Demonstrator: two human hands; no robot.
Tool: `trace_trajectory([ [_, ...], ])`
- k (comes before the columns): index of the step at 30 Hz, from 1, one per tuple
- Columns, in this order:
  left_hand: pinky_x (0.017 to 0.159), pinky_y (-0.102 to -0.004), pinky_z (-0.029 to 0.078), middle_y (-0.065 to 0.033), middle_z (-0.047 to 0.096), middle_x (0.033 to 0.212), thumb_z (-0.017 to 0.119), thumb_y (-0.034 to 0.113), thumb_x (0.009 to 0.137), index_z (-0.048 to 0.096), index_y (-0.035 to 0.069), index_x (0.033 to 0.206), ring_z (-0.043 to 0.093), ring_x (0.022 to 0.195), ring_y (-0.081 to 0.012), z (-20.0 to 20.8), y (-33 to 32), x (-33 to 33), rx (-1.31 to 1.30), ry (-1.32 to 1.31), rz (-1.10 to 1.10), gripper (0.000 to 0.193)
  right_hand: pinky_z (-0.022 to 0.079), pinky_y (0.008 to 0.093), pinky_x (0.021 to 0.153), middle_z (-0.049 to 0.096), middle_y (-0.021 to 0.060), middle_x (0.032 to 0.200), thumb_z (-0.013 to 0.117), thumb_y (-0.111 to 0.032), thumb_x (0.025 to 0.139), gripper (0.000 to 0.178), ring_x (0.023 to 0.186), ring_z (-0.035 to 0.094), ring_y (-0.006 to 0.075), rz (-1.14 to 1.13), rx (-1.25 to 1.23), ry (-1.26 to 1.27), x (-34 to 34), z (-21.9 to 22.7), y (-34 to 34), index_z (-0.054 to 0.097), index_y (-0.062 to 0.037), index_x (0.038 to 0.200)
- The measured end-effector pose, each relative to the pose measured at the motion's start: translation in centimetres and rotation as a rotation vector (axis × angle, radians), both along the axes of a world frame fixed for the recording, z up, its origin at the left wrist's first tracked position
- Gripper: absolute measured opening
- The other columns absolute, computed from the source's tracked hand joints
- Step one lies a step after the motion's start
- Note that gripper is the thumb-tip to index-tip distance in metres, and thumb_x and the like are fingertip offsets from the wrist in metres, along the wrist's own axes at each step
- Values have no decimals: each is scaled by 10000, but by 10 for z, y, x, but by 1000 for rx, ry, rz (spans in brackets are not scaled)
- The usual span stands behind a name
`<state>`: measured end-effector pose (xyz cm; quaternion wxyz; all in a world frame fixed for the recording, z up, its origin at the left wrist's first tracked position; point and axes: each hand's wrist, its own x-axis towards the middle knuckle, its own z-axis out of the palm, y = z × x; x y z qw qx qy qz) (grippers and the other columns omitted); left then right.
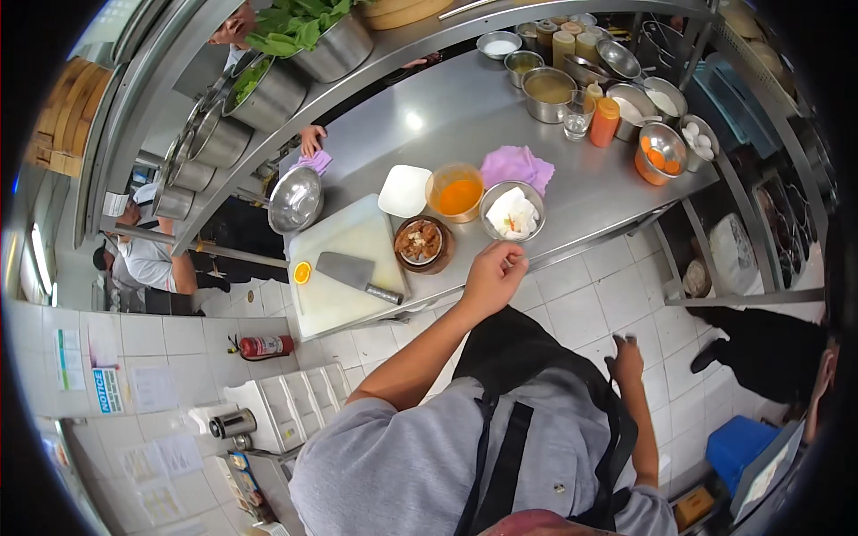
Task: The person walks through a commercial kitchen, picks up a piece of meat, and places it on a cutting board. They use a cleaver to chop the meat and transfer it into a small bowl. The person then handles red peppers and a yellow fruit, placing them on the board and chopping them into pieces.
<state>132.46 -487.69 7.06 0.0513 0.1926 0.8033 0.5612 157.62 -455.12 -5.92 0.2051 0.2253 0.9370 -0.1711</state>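
Note:
My left hand (497,275) is held just in front of a metal bowl (489,225) at the counter's front edge. Its fingers are curled together, and whatever may be in them is hidden. A white, soft mass with small orange spots (513,214) fills the bowl. Left of that stands a tub of orange liquid (459,196), with a brown pot of meat-like pieces (418,243) in front. A cleaver (347,270) lies on the white cutting board (331,304), near half an orange (302,272). My right hand (626,359) hangs at my side, fingers apart, away from the counter.
A white square dish (404,189), purple cloth (518,166) and empty metal bowl (296,200) are on the steel counter. Sauce bottles (604,121), pots and a bowl of orange yolks (660,150) crowd its right end. Another person's hand (312,140) rests across the counter.

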Motion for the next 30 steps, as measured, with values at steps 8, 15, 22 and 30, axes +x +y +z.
trace_trajectory([
  [8,790,-312,582,-90,716,1010,750,97,996,718,20,1138,707,882,-176,-20,125,-65,22,-94,-166,165,581,500,942,790,166,1161,789,-338,945,354,1115,728,381,-407,-32,162,42,-27,96,804,-121,1224],
  [15,716,-299,535,-43,681,948,748,81,998,730,-1,1117,617,777,-118,-16,290,-111,166,-19,-393,145,588,485,874,775,191,1101,740,-267,964,289,994,741,400,-489,136,776,-83,240,223,805,-89,1183],
  [22,664,-286,495,-64,643,962,732,50,976,723,-13,1134,577,726,-132,33,377,-97,218,83,-509,169,590,458,853,759,213,1078,746,-282,975,332,960,756,356,-486,603,1078,-74,387,452,786,-37,1196],
  [30,623,-245,468,-17,640,920,710,60,1031,686,-13,1169,549,694,-77,-13,340,-94,230,-143,-58,158,617,506,926,798,254,1137,766,-239,834,376,1052,788,386,-546,864,189,-131,427,687,813,-9,1128],
])
